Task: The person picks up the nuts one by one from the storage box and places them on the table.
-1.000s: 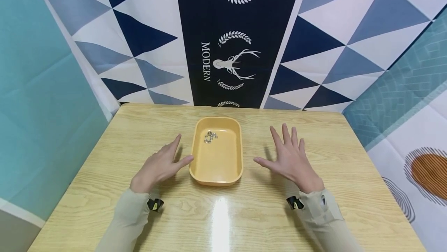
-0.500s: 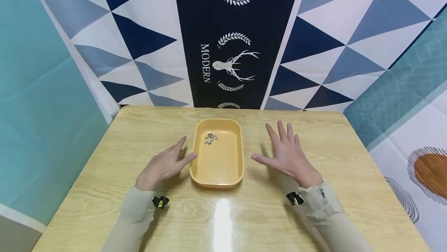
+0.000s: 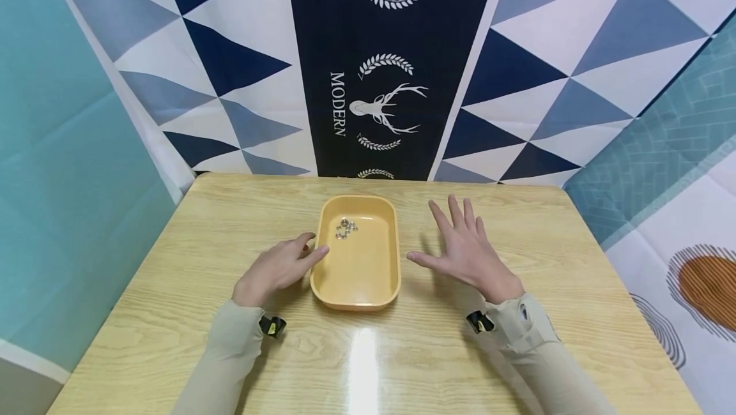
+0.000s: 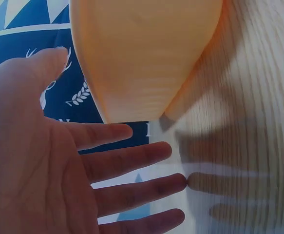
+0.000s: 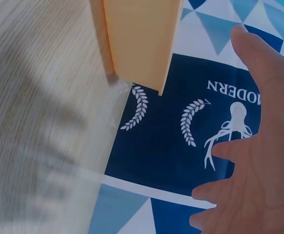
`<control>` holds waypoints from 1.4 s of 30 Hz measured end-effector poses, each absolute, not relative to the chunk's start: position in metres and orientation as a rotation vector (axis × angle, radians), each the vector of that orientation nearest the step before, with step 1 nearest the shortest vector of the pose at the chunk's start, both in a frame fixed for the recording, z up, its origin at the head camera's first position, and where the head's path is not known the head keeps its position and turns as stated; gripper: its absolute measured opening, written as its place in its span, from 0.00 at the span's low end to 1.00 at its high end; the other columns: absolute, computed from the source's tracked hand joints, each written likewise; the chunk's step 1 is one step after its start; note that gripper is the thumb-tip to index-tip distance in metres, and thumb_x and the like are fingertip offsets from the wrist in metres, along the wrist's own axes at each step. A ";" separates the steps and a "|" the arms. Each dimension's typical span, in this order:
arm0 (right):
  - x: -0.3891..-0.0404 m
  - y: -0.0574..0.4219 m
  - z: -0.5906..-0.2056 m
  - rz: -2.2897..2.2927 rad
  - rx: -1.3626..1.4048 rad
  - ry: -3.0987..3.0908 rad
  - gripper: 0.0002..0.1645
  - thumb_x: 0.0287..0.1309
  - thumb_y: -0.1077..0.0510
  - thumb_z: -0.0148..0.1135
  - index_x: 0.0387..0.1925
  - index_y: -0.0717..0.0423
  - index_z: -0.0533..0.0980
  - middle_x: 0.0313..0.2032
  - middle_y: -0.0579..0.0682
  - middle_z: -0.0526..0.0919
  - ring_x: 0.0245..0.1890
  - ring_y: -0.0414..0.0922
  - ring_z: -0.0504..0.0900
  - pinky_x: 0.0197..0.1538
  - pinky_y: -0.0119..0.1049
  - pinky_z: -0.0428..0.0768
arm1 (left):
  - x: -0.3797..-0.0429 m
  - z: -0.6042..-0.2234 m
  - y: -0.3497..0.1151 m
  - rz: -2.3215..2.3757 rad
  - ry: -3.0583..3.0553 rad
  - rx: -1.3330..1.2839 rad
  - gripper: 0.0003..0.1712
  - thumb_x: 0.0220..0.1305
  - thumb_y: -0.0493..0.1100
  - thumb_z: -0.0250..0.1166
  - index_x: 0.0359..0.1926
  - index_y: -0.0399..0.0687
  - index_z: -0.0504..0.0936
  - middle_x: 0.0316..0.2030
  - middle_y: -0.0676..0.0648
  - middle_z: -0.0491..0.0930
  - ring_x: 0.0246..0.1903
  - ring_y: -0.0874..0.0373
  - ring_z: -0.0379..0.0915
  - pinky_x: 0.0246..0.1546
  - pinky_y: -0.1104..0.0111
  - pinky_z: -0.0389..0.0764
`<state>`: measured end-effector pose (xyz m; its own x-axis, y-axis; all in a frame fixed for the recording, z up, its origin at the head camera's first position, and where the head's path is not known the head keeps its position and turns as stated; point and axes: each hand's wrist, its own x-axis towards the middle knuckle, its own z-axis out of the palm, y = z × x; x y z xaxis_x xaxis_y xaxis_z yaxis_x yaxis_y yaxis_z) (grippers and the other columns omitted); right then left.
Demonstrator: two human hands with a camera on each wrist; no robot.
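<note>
A shallow yellow tray point(image 3: 356, 278) with rounded corners sits on the wooden table. Toward its far left end lie several small shiny metal pieces point(image 3: 345, 228), too small to make out in detail. My left hand point(image 3: 277, 268) is at the tray's left side, thumb over the rim and fingers outside the wall. In the left wrist view the fingers point(image 4: 132, 158) are fairly straight and spread below the tray's wall point(image 4: 146, 58). To the right of the tray, my right hand point(image 3: 468, 255) hovers with fingers spread, its thumb pointing at the tray and a gap between them.
The wooden table point(image 3: 172, 338) reaches back to a patterned cloth point(image 3: 379, 32) with triangles and a deer print. Plain teal cloth point(image 3: 75, 147) hangs along the left side, another patterned cloth point(image 3: 678, 179) along the right. A dark band point(image 3: 273, 325) sits at my left cuff.
My left hand has moved right and slightly forward, its thumb coming over the tray's left rim. The right hand has drifted left, nearer the tray. The metal pieces look unchanged.
</note>
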<state>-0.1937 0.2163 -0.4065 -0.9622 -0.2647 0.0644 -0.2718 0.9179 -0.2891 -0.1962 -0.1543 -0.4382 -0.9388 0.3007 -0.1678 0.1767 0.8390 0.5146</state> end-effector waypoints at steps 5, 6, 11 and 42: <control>-0.194 0.215 -0.407 0.457 0.433 -3.055 0.71 0.50 0.16 0.59 0.82 0.49 0.48 0.81 0.66 0.38 0.80 0.68 0.31 0.73 0.75 0.41 | -0.201 -0.439 -0.148 0.711 2.812 0.381 0.44 0.76 0.72 0.41 0.71 0.43 0.71 0.58 0.41 0.82 0.56 0.46 0.81 0.55 0.47 0.79; -0.194 0.215 -0.407 0.451 0.435 -3.055 0.71 0.51 0.16 0.59 0.82 0.49 0.48 0.81 0.66 0.38 0.80 0.68 0.32 0.73 0.75 0.41 | -0.202 -0.438 -0.148 0.706 2.817 0.380 0.42 0.77 0.71 0.42 0.70 0.43 0.72 0.57 0.41 0.83 0.54 0.46 0.81 0.54 0.47 0.80; -0.197 0.214 -0.403 0.411 0.451 -3.060 0.70 0.51 0.16 0.59 0.82 0.50 0.48 0.81 0.66 0.38 0.80 0.68 0.31 0.73 0.75 0.44 | -0.205 -0.436 -0.144 0.684 2.854 0.380 0.36 0.79 0.66 0.43 0.64 0.42 0.77 0.46 0.43 0.85 0.42 0.51 0.81 0.47 0.51 0.81; -0.210 0.194 -0.380 0.463 0.705 -2.923 0.66 0.54 0.24 0.67 0.81 0.52 0.52 0.79 0.66 0.50 0.78 0.65 0.56 0.72 0.64 0.64 | -0.210 -0.432 -0.136 0.812 2.822 0.337 0.20 0.78 0.49 0.50 0.27 0.48 0.75 0.21 0.47 0.71 0.21 0.55 0.67 0.25 0.65 0.68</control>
